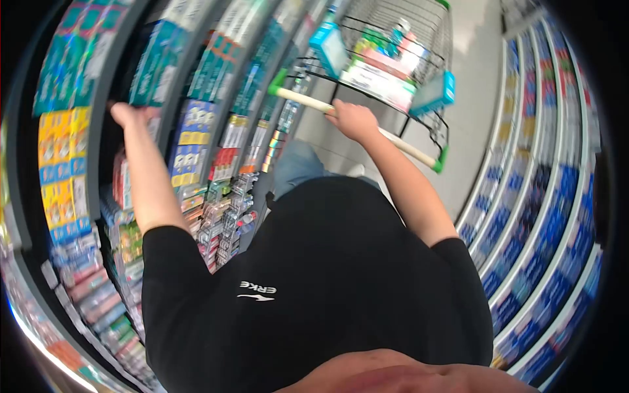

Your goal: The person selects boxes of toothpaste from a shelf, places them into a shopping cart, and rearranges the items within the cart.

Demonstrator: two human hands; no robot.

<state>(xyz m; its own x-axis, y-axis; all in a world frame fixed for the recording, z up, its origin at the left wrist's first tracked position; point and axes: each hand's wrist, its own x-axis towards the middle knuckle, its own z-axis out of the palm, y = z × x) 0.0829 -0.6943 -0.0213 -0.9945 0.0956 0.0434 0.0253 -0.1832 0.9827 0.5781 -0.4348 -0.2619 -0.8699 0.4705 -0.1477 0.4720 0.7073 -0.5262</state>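
Observation:
My right hand (354,120) is wrapped around the cream handle (300,99) of a shopping cart (367,12) with green handle ends. My left arm stretches out to the shelving on the left, and my left hand (130,116) is at a dark gap in one shelf. Its fingers are mostly hidden and blurred, and I cannot tell whether they hold anything. Teal boxes (156,65) stand just beyond that hand. Nearer me on the same shelf are red-and-white packs (122,180), partly behind my forearm.
Goods lie in the cart, among them a white-and-green pack (373,82). Blue panels (432,93) hang at its corners. Yellow boxes (63,141) and blue-and-yellow boxes (192,141) fill the left shelves. Blue packs (544,223) line the right shelves across the pale aisle floor (468,65).

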